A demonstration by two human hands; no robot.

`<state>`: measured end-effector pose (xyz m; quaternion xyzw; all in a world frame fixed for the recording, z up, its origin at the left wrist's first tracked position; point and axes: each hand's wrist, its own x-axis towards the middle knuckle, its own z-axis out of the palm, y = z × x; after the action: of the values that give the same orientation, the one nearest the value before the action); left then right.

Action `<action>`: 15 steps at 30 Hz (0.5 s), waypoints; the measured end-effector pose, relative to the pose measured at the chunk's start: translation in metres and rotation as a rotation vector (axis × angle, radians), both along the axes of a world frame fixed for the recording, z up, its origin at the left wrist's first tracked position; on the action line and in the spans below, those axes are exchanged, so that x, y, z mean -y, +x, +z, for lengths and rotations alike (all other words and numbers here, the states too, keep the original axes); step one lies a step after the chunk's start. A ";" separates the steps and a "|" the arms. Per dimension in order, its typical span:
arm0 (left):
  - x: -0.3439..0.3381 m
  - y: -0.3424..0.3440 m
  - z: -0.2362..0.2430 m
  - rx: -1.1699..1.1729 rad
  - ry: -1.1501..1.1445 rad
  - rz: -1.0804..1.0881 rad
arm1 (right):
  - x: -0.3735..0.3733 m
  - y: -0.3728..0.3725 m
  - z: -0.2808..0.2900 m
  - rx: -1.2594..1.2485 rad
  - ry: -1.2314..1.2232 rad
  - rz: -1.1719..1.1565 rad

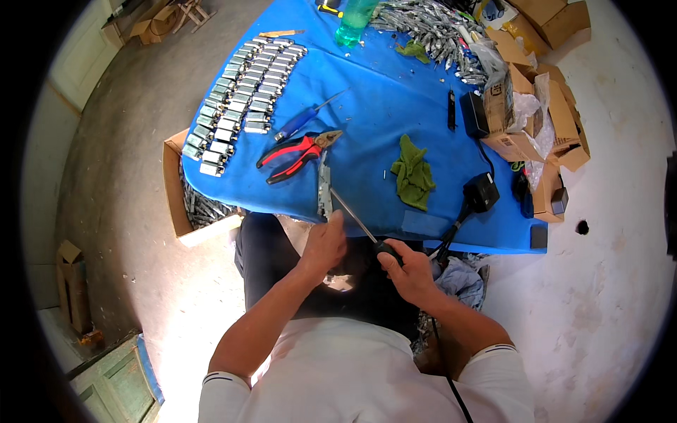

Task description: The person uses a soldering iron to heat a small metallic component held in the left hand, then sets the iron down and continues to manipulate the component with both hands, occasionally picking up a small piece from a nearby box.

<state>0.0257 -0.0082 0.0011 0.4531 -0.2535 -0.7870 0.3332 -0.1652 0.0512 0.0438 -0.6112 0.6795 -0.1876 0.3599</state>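
Left hand: fingers clamped on near end of grey strip, at near edge of blue surface. Right hand: fingers wrapped round handle of black screwdriver, shaft slanting far-left, tip at strip's right side; cannot tell if touching. Red-black pliers just beyond strip, blue screwdriver farther. Green cloth right of strip. Metal parts in rows, far left. Pile of grey pieces, far right.
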 end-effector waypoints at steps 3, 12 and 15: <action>0.000 -0.003 0.000 0.003 0.005 0.008 | 0.002 0.002 0.001 -0.033 -0.024 -0.014; -0.012 0.001 -0.001 -0.064 0.028 -0.038 | 0.006 -0.010 0.011 -0.405 -0.587 0.267; -0.011 0.001 -0.001 -0.050 0.000 -0.031 | 0.011 -0.014 0.009 -0.473 -0.652 0.274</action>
<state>0.0263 0.0032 -0.0002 0.4294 -0.2519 -0.8031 0.3273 -0.1789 0.0398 0.0533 -0.8038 0.5611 -0.1976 0.0034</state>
